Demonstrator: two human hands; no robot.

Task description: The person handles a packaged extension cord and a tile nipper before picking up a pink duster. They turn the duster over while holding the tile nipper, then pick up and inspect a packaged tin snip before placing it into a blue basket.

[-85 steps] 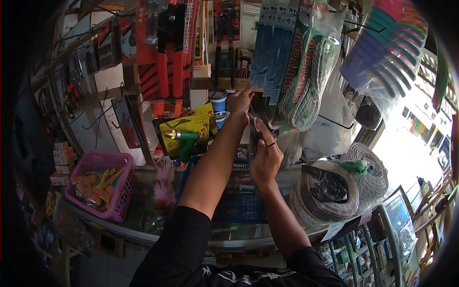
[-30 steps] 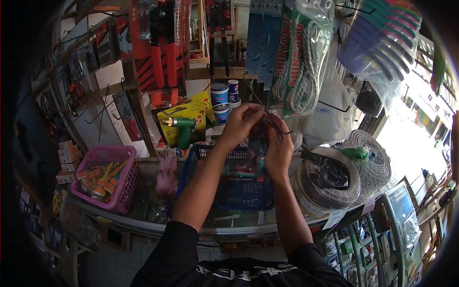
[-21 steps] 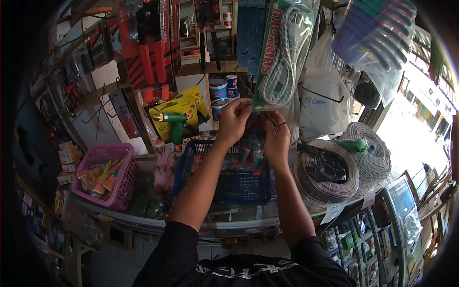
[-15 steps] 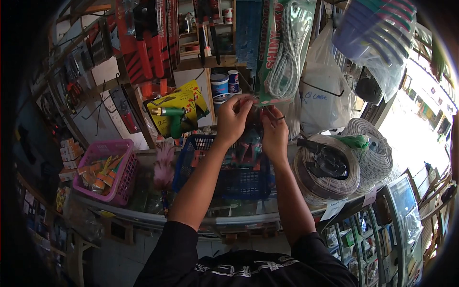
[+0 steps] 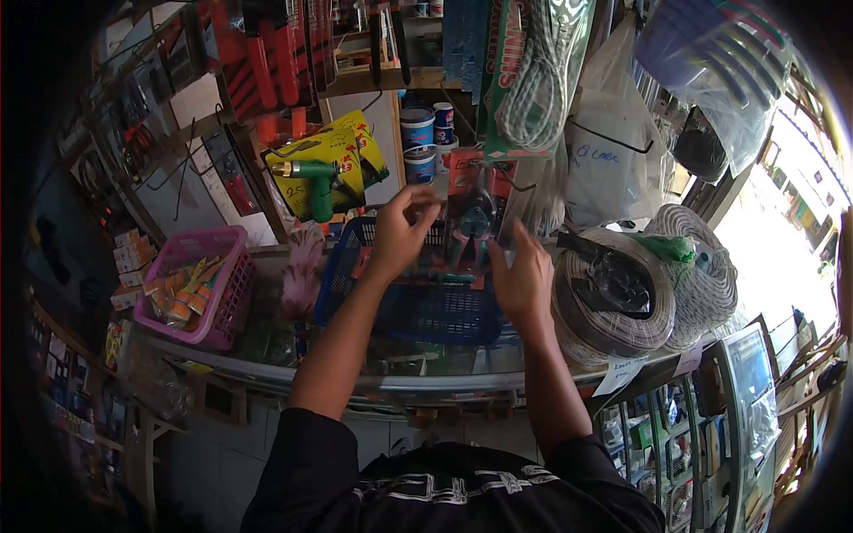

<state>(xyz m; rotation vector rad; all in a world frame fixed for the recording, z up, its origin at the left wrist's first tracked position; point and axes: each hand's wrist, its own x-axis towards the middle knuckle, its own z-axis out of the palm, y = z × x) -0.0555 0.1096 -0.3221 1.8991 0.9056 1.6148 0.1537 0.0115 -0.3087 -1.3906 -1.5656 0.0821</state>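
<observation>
A packaged pair of pliers (image 5: 475, 222) on a red card hangs at the middle, above a blue plastic basket (image 5: 418, 324). My left hand (image 5: 407, 229) is just left of the package, its fingers curled apart with nothing between them. On the other side my right hand (image 5: 522, 274) is raised beside the package, fingers spread and empty. Above the pliers hangs a green pack of grey rope (image 5: 536, 98). A green spray nozzle (image 5: 318, 182) on yellow cards hangs left of my left hand.
A pink basket (image 5: 233, 289) of small orange packs stands at left on the glass counter (image 5: 435, 384). Cable coils (image 5: 613, 302) lie at right under a hanging white bag (image 5: 613, 169). Metal hooks and red-handled tools (image 5: 259, 71) hang overhead.
Both hands have come away from the top of the pliers package and moved apart, their fingers opened. The package now hangs uncovered between them. The view has shifted slightly.
</observation>
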